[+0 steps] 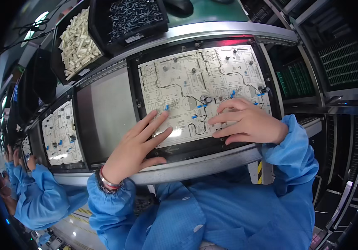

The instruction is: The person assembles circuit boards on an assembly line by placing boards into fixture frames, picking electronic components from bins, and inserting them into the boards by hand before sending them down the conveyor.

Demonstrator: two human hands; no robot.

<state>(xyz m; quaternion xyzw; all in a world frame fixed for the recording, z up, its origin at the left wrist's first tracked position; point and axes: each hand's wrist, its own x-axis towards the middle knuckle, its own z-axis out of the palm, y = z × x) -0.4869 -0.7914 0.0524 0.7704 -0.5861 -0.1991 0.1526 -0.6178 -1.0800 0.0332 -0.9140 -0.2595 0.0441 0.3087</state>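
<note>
In front of me a white printed circuit board lies in a black carrier frame. It bears several blue components and dark round capacitors. My left hand reaches over the board's near left edge, fingers spread and nothing visible in them. Its fingertips are close to a small blue component. Over the board's near right part is my right hand, its fingers apart and slightly bent, and no held part shows. Whether the fingertips touch the board cannot be made out.
Beyond the metal rail stand a black bin of off-white connectors and a black bin of small dark parts. At left, another white board sits before a co-worker in a blue sleeve. Racks with green boards stand right.
</note>
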